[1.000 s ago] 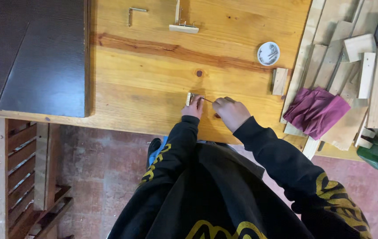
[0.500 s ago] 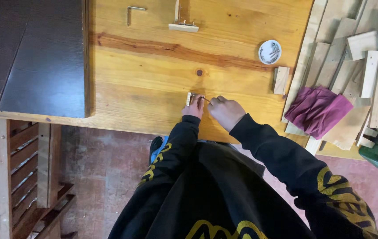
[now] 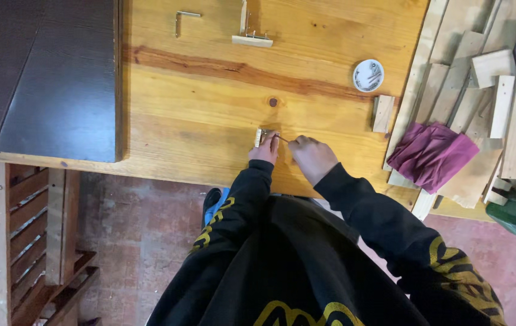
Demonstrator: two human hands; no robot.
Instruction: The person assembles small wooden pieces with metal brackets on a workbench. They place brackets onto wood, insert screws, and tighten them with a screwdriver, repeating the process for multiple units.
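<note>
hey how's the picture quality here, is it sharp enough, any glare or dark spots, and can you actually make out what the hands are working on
Head view: even, soft light on the wooden tabletop, no harsh glare; the dark panel shows a faint sheen; the floor below is dimmer. Focus is fair, but the left hand and right hand are small, so the small wooden piece and thin metal tool lack detail.

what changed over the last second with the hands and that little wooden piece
Almost nothing. The left hand still pins the small pale wooden block on the pine tabletop, and the right hand still holds a thin metal tool against it; neither took hold of anything new or let go. The round white dish, purple cloth and dark board stayed put.
</note>
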